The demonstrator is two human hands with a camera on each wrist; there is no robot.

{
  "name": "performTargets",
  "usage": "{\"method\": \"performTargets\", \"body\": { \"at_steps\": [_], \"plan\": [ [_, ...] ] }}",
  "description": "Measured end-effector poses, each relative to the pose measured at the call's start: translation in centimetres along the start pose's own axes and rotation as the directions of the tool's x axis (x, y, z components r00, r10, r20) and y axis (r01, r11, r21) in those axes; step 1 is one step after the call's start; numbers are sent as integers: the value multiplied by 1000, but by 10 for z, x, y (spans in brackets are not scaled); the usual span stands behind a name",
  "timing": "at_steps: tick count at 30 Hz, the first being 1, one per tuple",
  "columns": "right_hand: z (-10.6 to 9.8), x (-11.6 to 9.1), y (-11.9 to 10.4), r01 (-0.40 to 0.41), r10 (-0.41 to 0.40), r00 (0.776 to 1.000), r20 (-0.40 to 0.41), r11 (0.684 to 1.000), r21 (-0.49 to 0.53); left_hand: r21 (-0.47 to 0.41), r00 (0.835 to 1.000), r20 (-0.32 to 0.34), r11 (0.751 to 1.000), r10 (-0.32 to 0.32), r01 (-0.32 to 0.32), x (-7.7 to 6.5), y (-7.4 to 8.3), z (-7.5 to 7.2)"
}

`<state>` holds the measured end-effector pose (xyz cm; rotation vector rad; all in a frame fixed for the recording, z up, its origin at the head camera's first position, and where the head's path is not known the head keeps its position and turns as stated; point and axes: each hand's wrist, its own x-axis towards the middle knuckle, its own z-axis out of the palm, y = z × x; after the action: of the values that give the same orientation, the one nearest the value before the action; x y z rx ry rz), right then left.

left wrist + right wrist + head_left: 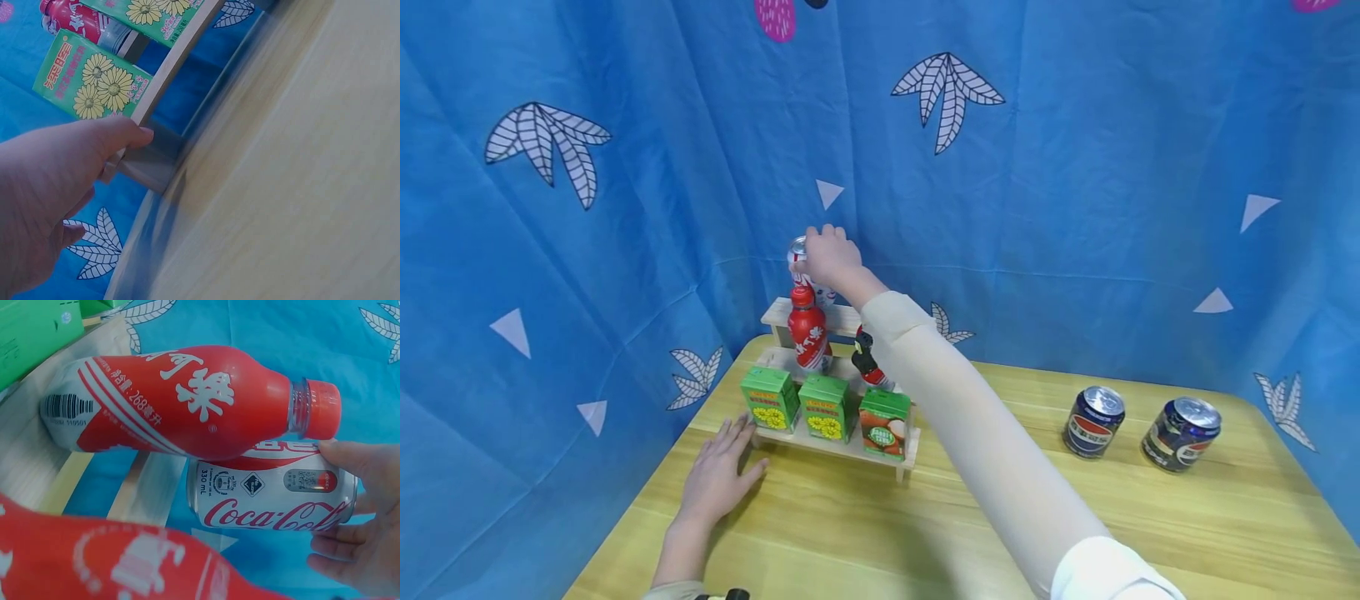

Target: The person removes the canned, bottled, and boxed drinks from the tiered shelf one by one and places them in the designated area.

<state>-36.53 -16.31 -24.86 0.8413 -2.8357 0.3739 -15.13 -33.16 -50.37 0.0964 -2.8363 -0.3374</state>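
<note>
Pinching the can (265,490) by its upper end, the right hand (831,257) leaves its base free at the top shelf (842,318); the left hand (721,471), loosely spread, touches the rack (831,448), probably steadying it.

Counted by kind: three green cartons (824,408); two bottles (808,330); two dark blue cans (1093,422); one white can (272,487) — plus one three-tiered wooden rack (846,320) and one tabletop (1225,508).

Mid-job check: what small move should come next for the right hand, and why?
Probably ease the Coca-Cola can down until it sits firmly on the top shelf before letting go: the right hand grips the can near its top, and the can's base looks close to the shelf, though I can't confirm contact.
</note>
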Motion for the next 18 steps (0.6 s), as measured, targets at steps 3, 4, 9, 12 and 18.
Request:
{"method": "performTargets", "body": {
  "at_steps": [3,4,9,12,18],
  "plan": [
    [-3,-4,3,1,-1,1000,-8,1000,-7,-9,1000,0,1000,0,0,0,0,-1],
    [-4,-5,4,1,-2,1000,-10,1000,-15,-9,1000,-1,1000,1,-1,0,-1,-1],
    [-9,-9,10,16,-17,1000,-23,1000,-20,-8,1000,-16,1000,2,-2,-1,-3,0],
    [-13,-13,16,11,-11,1000,-29,1000,-8,-6,1000,-21,1000,4,-5,-1,-3,0],
    [-22,-24,33,6,-6,999,-40,1000,6,-11,1000,-4,1000,6,-6,0,-4,0]
  ]
}}
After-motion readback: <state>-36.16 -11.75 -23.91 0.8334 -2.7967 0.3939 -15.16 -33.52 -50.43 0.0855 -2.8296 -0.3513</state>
